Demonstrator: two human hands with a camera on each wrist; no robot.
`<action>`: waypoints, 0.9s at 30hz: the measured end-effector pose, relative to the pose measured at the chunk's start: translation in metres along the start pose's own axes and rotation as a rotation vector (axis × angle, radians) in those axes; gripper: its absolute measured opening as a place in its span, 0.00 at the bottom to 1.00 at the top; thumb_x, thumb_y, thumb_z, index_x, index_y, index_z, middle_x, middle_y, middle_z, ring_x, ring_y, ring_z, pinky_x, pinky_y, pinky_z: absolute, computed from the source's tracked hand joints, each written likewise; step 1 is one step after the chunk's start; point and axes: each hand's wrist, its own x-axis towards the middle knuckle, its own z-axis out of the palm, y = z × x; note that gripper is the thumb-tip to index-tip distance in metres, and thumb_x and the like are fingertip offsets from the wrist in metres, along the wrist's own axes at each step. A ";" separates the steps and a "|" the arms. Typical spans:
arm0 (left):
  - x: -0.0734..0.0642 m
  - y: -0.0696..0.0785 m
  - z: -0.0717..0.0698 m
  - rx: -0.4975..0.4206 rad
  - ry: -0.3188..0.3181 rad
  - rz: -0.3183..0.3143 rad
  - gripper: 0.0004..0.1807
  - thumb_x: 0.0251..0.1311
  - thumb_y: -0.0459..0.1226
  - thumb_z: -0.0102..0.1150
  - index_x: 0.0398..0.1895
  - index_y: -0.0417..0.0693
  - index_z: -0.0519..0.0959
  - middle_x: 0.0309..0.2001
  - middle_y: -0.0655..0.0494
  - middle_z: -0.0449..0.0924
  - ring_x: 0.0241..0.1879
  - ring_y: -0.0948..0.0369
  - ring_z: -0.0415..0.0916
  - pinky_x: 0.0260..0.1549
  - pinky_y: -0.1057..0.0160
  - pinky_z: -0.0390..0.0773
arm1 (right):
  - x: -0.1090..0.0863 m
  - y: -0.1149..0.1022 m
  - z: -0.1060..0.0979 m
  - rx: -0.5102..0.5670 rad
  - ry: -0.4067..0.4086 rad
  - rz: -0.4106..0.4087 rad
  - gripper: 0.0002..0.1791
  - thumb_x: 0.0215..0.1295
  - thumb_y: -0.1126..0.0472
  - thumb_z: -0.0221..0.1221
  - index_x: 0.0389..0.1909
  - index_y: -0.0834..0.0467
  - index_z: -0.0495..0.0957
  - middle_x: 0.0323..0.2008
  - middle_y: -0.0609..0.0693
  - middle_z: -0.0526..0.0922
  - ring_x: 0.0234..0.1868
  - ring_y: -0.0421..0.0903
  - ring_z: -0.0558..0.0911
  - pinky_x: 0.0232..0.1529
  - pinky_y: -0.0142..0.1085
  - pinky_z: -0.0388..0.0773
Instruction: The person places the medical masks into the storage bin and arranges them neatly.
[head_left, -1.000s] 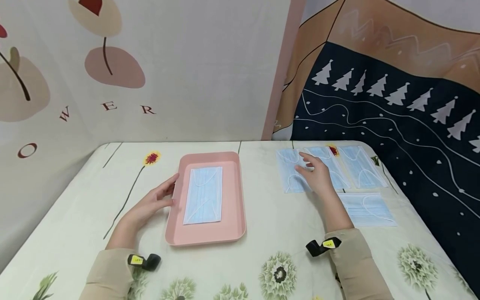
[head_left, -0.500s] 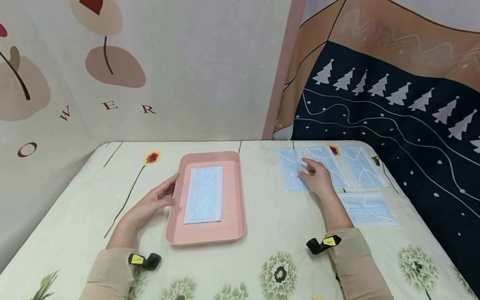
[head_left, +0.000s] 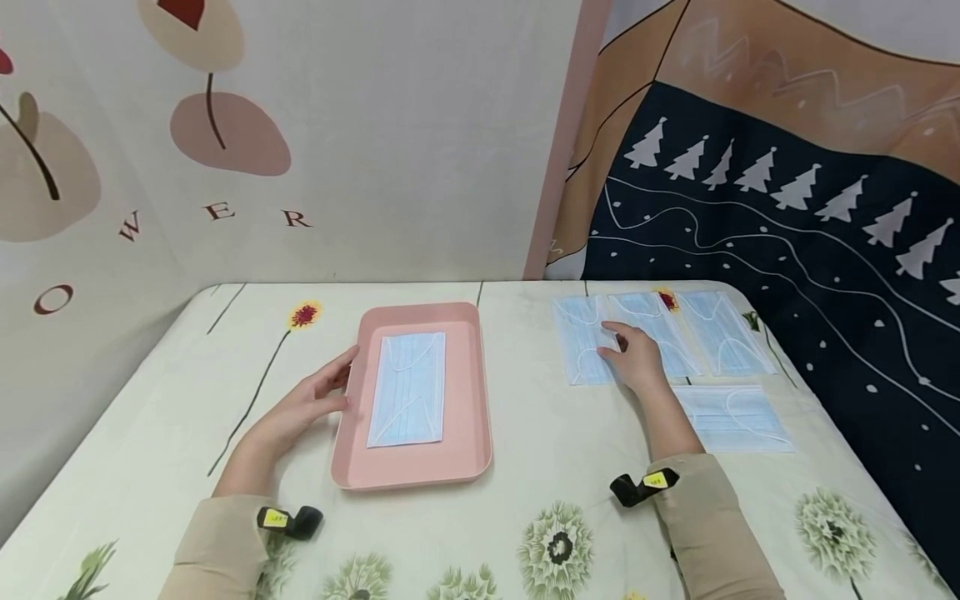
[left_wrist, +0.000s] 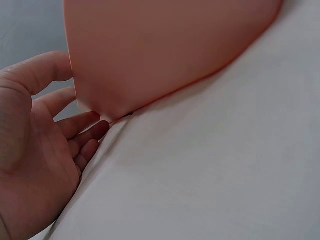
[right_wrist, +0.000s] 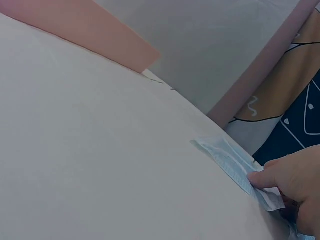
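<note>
A blue face mask (head_left: 406, 390) with white ear loops lies inside a pink tray (head_left: 468, 471). My left hand (head_left: 303, 410) rests against the tray's left side, fingers loosely bent at the wall, as the left wrist view also shows. Over the leftmost mask (head_left: 577, 337) of a group on the right is my right hand (head_left: 636, 360), with thumb and index finger apart on it. In the right wrist view the thumb touches this mask (right_wrist: 227, 159); the other fingers are partly hidden behind the hand.
Two more face masks stand in the back row, a middle one (head_left: 671, 337) and a right one (head_left: 723, 333). Another mask (head_left: 738, 419) lies sideways in front of them, partly behind the right forearm. A flowered cloth (head_left: 540, 467) covers the table, with fabric walls behind.
My right hand has shifted slightly right and down over the leftmost mask, its thumb and index finger drawing a little closer. The left hand, tray and masks look unmoved.
</note>
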 end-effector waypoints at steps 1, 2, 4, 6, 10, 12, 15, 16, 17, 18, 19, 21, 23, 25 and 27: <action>0.000 0.000 0.000 0.000 0.001 0.000 0.40 0.65 0.33 0.55 0.77 0.52 0.47 0.73 0.44 0.48 0.68 0.47 0.48 0.51 0.78 0.59 | 0.000 0.000 0.000 -0.008 -0.002 -0.002 0.25 0.65 0.65 0.60 0.63 0.62 0.71 0.43 0.62 0.74 0.41 0.55 0.69 0.45 0.47 0.67; 0.000 0.000 0.000 0.000 0.001 -0.001 0.40 0.65 0.33 0.55 0.77 0.52 0.47 0.73 0.44 0.48 0.68 0.47 0.47 0.51 0.79 0.59 | 0.000 -0.001 -0.001 -0.012 -0.004 -0.001 0.24 0.65 0.65 0.60 0.62 0.63 0.72 0.43 0.62 0.75 0.41 0.55 0.69 0.46 0.47 0.67; 0.000 0.000 0.000 0.000 0.001 0.000 0.40 0.65 0.33 0.55 0.77 0.51 0.47 0.73 0.44 0.48 0.68 0.47 0.47 0.51 0.79 0.59 | -0.001 -0.002 -0.001 -0.013 -0.007 0.006 0.23 0.65 0.65 0.60 0.61 0.63 0.73 0.44 0.62 0.75 0.42 0.55 0.69 0.48 0.48 0.68; 0.000 0.001 0.000 -0.001 0.001 -0.001 0.40 0.65 0.33 0.55 0.77 0.51 0.47 0.73 0.44 0.47 0.68 0.47 0.47 0.51 0.79 0.59 | -0.001 -0.003 -0.002 -0.007 -0.009 0.014 0.23 0.65 0.65 0.60 0.61 0.64 0.73 0.44 0.62 0.76 0.42 0.55 0.69 0.49 0.48 0.68; 0.000 0.000 0.001 0.001 0.002 -0.001 0.41 0.65 0.34 0.55 0.77 0.50 0.46 0.73 0.44 0.47 0.68 0.47 0.47 0.52 0.79 0.59 | -0.002 -0.003 -0.005 0.020 -0.016 0.030 0.23 0.64 0.65 0.60 0.61 0.64 0.73 0.46 0.63 0.76 0.44 0.55 0.70 0.51 0.49 0.68; -0.001 0.001 0.000 0.000 0.002 -0.002 0.41 0.65 0.34 0.55 0.77 0.50 0.46 0.73 0.44 0.47 0.68 0.47 0.47 0.51 0.79 0.59 | -0.002 -0.003 -0.006 0.037 -0.018 0.036 0.24 0.64 0.65 0.61 0.61 0.64 0.73 0.49 0.64 0.76 0.48 0.56 0.71 0.53 0.50 0.68; -0.001 0.000 0.000 -0.004 0.001 0.000 0.40 0.65 0.33 0.55 0.77 0.50 0.47 0.73 0.44 0.47 0.68 0.47 0.47 0.52 0.79 0.59 | -0.003 -0.004 -0.007 0.064 -0.024 0.047 0.24 0.64 0.65 0.61 0.61 0.63 0.73 0.54 0.65 0.74 0.53 0.58 0.72 0.55 0.50 0.68; -0.001 0.000 0.001 -0.006 0.001 0.002 0.40 0.65 0.33 0.55 0.77 0.50 0.47 0.73 0.44 0.47 0.68 0.47 0.47 0.52 0.79 0.59 | -0.003 -0.004 -0.007 0.074 -0.024 0.053 0.24 0.64 0.65 0.61 0.61 0.63 0.73 0.55 0.65 0.74 0.54 0.59 0.73 0.55 0.51 0.69; -0.001 0.000 0.000 -0.006 0.001 0.004 0.40 0.65 0.33 0.55 0.77 0.49 0.47 0.73 0.44 0.47 0.68 0.47 0.47 0.52 0.79 0.59 | -0.003 -0.004 -0.007 0.084 -0.023 0.055 0.24 0.64 0.65 0.61 0.61 0.63 0.73 0.56 0.65 0.74 0.55 0.60 0.73 0.55 0.50 0.69; -0.001 0.000 0.000 -0.007 0.000 0.006 0.40 0.65 0.33 0.55 0.76 0.49 0.47 0.73 0.44 0.47 0.68 0.47 0.47 0.52 0.79 0.59 | -0.003 -0.004 -0.007 0.097 -0.024 0.058 0.24 0.64 0.65 0.60 0.62 0.63 0.73 0.57 0.66 0.73 0.56 0.60 0.72 0.54 0.50 0.69; -0.001 0.000 0.000 -0.007 -0.001 0.007 0.40 0.65 0.33 0.55 0.76 0.49 0.47 0.73 0.44 0.47 0.68 0.47 0.47 0.52 0.79 0.59 | -0.003 -0.005 -0.007 0.108 -0.023 0.059 0.24 0.64 0.66 0.60 0.62 0.63 0.72 0.57 0.66 0.73 0.56 0.60 0.72 0.54 0.50 0.70; -0.001 -0.001 0.001 -0.007 -0.001 0.005 0.40 0.65 0.33 0.55 0.77 0.50 0.47 0.73 0.44 0.47 0.69 0.47 0.47 0.52 0.79 0.59 | -0.004 -0.006 -0.008 0.128 -0.022 0.062 0.25 0.64 0.66 0.60 0.62 0.63 0.72 0.58 0.66 0.72 0.57 0.61 0.72 0.55 0.50 0.69; -0.001 -0.001 0.001 -0.006 -0.002 0.000 0.40 0.65 0.34 0.55 0.77 0.50 0.47 0.73 0.44 0.47 0.69 0.47 0.46 0.52 0.79 0.59 | -0.004 -0.007 -0.008 0.142 -0.019 0.065 0.25 0.64 0.67 0.60 0.63 0.63 0.71 0.59 0.65 0.72 0.59 0.61 0.70 0.57 0.51 0.68; -0.001 -0.001 0.001 -0.005 -0.001 -0.001 0.40 0.65 0.34 0.55 0.77 0.50 0.47 0.73 0.44 0.47 0.69 0.47 0.46 0.52 0.79 0.59 | -0.004 -0.010 -0.008 0.154 -0.014 0.072 0.25 0.64 0.67 0.59 0.63 0.62 0.71 0.59 0.65 0.71 0.61 0.61 0.68 0.59 0.52 0.65; -0.001 -0.001 0.001 -0.003 0.001 0.002 0.40 0.65 0.33 0.55 0.77 0.50 0.47 0.73 0.44 0.47 0.68 0.47 0.47 0.52 0.79 0.59 | -0.004 -0.012 -0.009 0.167 -0.002 0.081 0.26 0.65 0.66 0.59 0.64 0.61 0.71 0.60 0.64 0.71 0.63 0.61 0.66 0.60 0.52 0.63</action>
